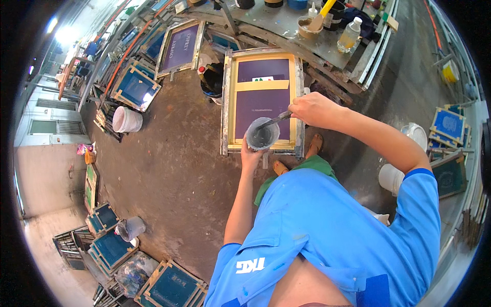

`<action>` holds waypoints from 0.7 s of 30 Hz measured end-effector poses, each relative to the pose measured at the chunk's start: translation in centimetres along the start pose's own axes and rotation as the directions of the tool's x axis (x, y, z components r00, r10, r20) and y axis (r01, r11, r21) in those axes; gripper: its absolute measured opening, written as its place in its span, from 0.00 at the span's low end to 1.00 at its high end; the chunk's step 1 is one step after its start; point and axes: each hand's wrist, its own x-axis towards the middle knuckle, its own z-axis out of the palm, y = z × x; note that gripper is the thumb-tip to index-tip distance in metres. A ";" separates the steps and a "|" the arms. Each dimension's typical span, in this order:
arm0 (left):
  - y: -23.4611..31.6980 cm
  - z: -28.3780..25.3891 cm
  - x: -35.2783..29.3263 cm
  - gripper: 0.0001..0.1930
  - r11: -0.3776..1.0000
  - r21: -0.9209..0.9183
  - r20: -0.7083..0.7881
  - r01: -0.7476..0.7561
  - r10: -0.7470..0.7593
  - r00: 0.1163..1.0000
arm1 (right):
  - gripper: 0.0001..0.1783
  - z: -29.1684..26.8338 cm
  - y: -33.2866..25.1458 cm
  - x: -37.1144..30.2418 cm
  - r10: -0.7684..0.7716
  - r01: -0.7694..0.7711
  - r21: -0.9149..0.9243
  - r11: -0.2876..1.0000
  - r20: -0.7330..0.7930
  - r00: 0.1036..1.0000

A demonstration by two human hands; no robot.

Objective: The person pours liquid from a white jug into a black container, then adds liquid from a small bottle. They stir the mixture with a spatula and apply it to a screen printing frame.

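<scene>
My left hand (250,156) is wrapped round a translucent plastic cup (273,134) of grey, paste-like ink, held at waist height. My right hand (313,109) grips the handle of a dark, smeared stirring tool (279,118). Its far end dips into the cup, so I cannot tell its exact kind. Behind and below the cup leans a screen-printing frame (250,110) with purple mesh and yellow tape along its inner edges. A strip of tape crosses its upper part, under a small white patch with coloured marks. The cup overlaps the frame's lower part.
A workbench (286,30) at the far side bears a tub of brown ink (309,28), a clear bottle (349,36) and more containers. Another purple screen (179,47) leans at its left. White buckets (127,120) and several blue-green screens (135,86) stand around the floor.
</scene>
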 end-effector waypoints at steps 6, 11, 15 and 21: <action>0.5 0.2 0.3 0.44 0.998 -0.053 -0.008 0.025 -0.025 1.000 | 0.06 1.3 -0.9 -0.1 -0.025 0.027 0.065 0.998 -0.017 1.000; 0.5 0.2 0.6 0.44 0.996 -0.095 -0.022 0.001 -0.003 1.000 | 0.09 0.6 -0.7 -0.8 -0.045 0.043 0.027 0.999 0.076 0.996; -0.2 -0.2 0.3 0.45 0.997 0.061 0.028 0.040 -0.042 0.999 | 0.09 1.5 -1.0 -0.2 -0.020 0.019 0.065 0.998 0.023 1.000; -1.9 -0.9 0.6 0.45 0.998 0.048 0.034 0.034 -0.036 0.999 | 0.09 2.3 -0.5 -0.7 -0.057 0.046 0.100 0.994 0.108 0.992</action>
